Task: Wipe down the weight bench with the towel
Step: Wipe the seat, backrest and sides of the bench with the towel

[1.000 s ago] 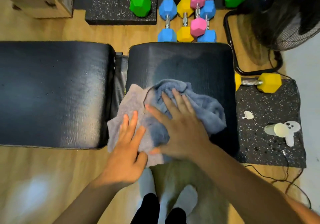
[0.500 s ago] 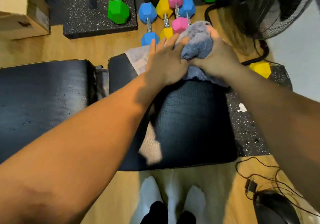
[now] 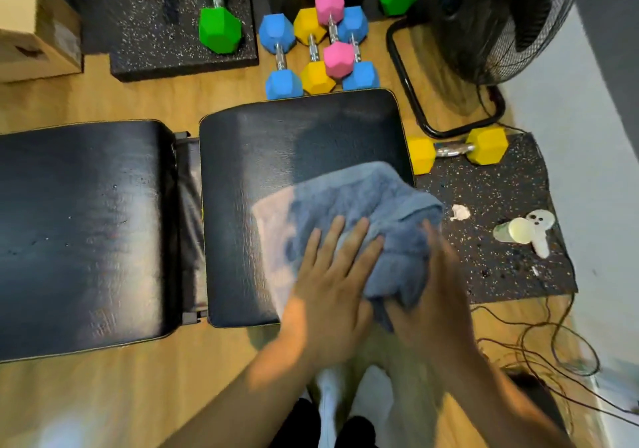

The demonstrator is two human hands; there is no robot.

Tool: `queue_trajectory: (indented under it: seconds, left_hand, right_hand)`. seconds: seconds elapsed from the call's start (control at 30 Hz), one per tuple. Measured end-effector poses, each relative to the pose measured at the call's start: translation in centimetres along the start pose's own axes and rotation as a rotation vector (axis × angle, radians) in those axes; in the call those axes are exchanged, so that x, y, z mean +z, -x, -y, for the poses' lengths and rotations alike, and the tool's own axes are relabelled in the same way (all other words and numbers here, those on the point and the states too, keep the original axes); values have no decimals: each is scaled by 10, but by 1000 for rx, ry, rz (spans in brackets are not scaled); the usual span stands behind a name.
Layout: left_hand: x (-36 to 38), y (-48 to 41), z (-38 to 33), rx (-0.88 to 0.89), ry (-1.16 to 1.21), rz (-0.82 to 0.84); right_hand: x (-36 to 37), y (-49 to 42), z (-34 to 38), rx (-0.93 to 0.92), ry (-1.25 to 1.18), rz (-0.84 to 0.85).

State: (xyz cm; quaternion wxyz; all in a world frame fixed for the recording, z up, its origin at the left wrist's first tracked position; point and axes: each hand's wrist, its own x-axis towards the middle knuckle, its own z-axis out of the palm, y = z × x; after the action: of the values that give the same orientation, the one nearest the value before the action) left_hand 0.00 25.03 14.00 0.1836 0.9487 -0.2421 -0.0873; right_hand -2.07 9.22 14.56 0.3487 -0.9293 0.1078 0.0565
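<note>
The left hand [image 3: 332,285] lies flat, fingers straight, pressing on the towel [image 3: 363,198]. The right hand [image 3: 437,292], just beside it, is blurred; it touches the bunched towel, but I cannot tell if it grips. The towel lies under both hands on the weight bench [image 3: 235,274], at the near right corner of its seat pad [image 3: 294,136]. The step seems to be wiping this pad. Next, I think, the towel must go to the long pad [image 3: 83,226] left of the hands.

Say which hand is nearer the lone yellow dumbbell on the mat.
Right. The right hand, on the towel, sits below the dumbbell; left hand lies farther left.
</note>
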Motion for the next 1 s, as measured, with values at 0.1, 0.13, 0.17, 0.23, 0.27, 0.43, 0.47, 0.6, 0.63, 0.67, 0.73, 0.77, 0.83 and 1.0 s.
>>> queue_trajectory:
  seconds: [0.1,0.13,0.17,0.23,0.27,0.43,0.47,0.6,0.63,0.67,0.73,0.77,0.83,1.0]
  left_hand:
    - [4,48,15,-113,100,-66]
    - [4,61,21,-159,113,-92]
    - [4,71,29,-208,113,-120]
    - [3,85,43,-296,169,-180]
    - [3,87,49,-319,230,-216]
    - [2,85,58,-451,479,-362]
    - [0,80,62,-496,518,-370]
    - [-9,38,108,-592,666,-454]
    - [-13,21,123,-558,650,-472]
    - [-18,2,138,-523,625,-475]
    - [-32,-38,162,-498,530,-438]
    - [-39,-59,175,-495,445,-399]
    - [-55,-97,191,-458,201,-265]
    - [-63,-153,159,-320,-23,-118]
  right_hand:
    - [23,24,25,-92,327,-19]
    - [31,29,37,-146,365,-12]
    - [40,31,48,-205,380,13]
    - [56,29,64,-278,396,85]
    - [61,25,71,-294,404,120]
    - [72,-1,94,-432,443,213]
    - [74,-12,97,-477,446,231]
    - [91,-78,121,-597,432,200]
    - [95,-98,130,-584,431,168]
    - [100,-119,138,-561,448,147]
    - [101,-160,150,-509,504,127]
    - [100,-179,153,-493,508,115]
    - [92,-215,153,-446,422,130]
    - [43,-243,112,-340,312,82]
